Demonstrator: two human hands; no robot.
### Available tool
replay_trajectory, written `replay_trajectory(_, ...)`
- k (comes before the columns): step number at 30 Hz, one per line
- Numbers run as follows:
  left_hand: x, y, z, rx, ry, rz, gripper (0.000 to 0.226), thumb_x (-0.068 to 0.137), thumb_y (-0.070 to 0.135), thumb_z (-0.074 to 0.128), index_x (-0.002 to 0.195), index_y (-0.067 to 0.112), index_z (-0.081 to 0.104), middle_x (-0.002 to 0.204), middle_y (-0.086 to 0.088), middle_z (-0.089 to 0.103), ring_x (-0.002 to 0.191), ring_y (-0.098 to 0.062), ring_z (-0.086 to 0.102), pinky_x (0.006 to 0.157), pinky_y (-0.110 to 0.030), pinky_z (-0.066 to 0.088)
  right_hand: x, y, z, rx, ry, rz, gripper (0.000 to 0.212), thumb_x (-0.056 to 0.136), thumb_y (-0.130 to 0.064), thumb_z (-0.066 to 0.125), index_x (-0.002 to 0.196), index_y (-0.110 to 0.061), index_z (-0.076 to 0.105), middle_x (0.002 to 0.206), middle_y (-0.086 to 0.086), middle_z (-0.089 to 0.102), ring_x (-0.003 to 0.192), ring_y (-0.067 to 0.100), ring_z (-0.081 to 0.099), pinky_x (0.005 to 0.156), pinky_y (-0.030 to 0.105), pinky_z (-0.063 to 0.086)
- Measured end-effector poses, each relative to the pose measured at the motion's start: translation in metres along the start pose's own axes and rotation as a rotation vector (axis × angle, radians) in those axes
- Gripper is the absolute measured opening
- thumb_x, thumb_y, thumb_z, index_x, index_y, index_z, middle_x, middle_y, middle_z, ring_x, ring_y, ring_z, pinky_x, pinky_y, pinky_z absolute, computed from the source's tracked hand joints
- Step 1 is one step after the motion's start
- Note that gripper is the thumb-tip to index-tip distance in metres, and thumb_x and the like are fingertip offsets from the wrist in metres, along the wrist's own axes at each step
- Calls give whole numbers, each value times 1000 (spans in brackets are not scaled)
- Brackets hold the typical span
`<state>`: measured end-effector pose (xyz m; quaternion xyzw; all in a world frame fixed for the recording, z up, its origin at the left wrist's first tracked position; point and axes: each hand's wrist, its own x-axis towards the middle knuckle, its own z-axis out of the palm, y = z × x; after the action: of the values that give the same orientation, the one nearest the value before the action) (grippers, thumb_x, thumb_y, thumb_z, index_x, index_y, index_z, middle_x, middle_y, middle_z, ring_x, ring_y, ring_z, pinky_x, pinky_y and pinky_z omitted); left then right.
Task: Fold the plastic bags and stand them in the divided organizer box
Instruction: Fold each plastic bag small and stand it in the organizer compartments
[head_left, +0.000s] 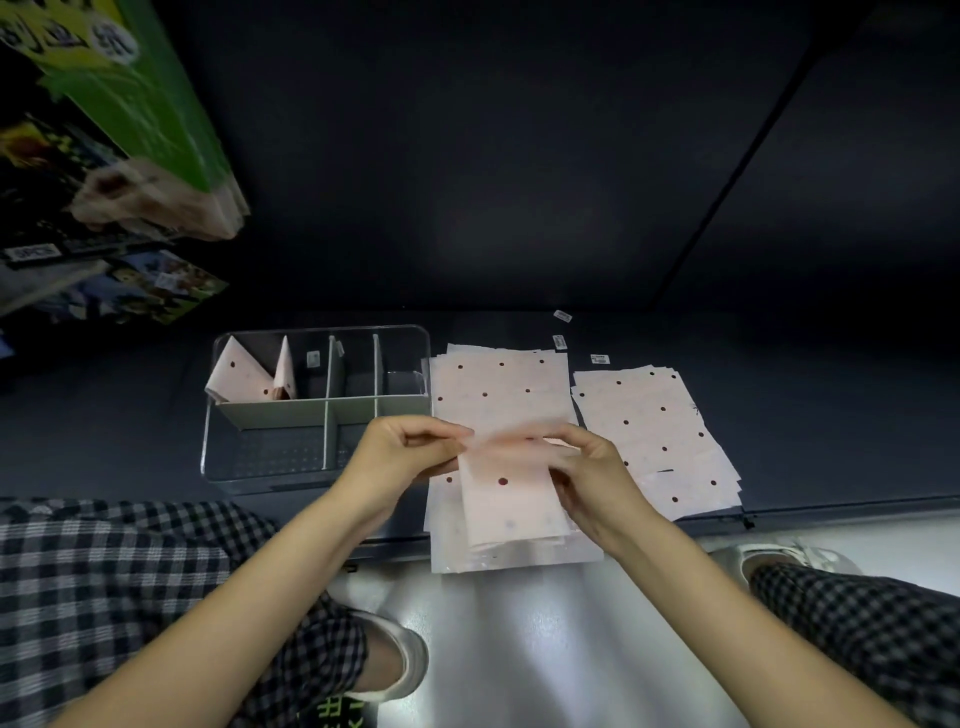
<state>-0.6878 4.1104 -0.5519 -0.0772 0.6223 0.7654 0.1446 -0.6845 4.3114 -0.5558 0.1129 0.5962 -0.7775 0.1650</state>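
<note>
A pale pink plastic bag with dark red dots (506, 493), folded into a narrow strip, hangs above a stack of the same bags (498, 384). My left hand (405, 452) pinches its top left edge and my right hand (587, 467) pinches its top right edge. The bag's top is blurred. To the left stands the clear divided organizer box (317, 462). Two folded triangular bags (254, 376) stand in its far left compartment. Its other compartments hold no bags.
A second fanned stack of dotted bags (660, 436) lies to the right on the dark low shelf. Small white labels (561, 340) lie behind the stacks. Packaged goods (119, 156) hang at the upper left. My checked trousers and white shoes are below.
</note>
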Motion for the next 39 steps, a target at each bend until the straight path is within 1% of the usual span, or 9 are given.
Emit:
replay_trajectory(5,0,6,-5,-233,-77,-161,19,91,12,55,101,9,71,97,-12,72,85,-22,69,71,-30,59,0,-3,7,-40,-2,-145,40,87,9,52,67,-19,72,59,-1,63,56,8,59,53,17,48)
replay_trajectory(10,-3,1,3,-191,-103,-305,54,71,50,65,104,7,70,101,-14,72,90,-24,71,66,-30,58,0,-4,14,-175,-11,-225,36,87,10,51,70,-15,70,59,-4,64,56,8,58,54,17,48)
replay_trajectory(21,-3,-7,5,-169,14,-270,16,85,18,64,87,5,72,88,-13,74,76,-20,72,64,-26,58,-1,-6,17,-381,-12,-241,30,86,12,50,73,-9,68,67,-6,66,64,8,61,60,20,50)
replay_trajectory(25,-1,-7,3,23,109,-96,19,90,16,60,77,12,73,77,-5,74,70,-17,67,65,-26,56,3,-14,19,-416,-58,-203,42,91,3,39,91,-19,74,93,-3,73,88,12,67,75,19,53)
replay_trajectory(28,-1,-5,2,336,105,105,18,90,16,61,77,18,74,72,7,72,68,-6,63,69,-23,50,7,-22,28,-625,-155,-223,29,97,-16,45,112,-29,66,102,-11,71,97,3,64,88,17,48)
replay_trajectory(30,-2,-1,2,481,40,224,19,89,16,62,77,23,75,74,12,72,72,0,64,70,-18,48,7,-28,36,-859,-304,-211,18,94,-27,54,89,-33,69,75,-22,66,72,-4,60,71,10,44)
replay_trajectory(33,-2,10,-8,588,17,335,20,88,14,63,77,26,75,76,18,72,75,4,65,71,-11,46,13,-34,35,-1066,-355,-236,44,91,-35,58,53,-19,44,50,-8,28,51,8,27,50,22,23)
replay_trajectory(36,2,28,-23,434,16,284,19,86,13,65,76,26,74,73,11,72,69,1,65,62,-13,48,21,-42,39,-1089,-321,-271,35,88,-33,63,62,-9,62,49,-6,39,53,8,42,50,16,29)
replay_trajectory(39,7,40,-43,478,-100,146,8,81,11,72,85,17,74,77,3,75,73,-9,70,64,-23,57,30,-50,55,-904,-328,-242,25,89,-24,62,67,-21,72,59,-12,64,58,1,60,54,7,43)
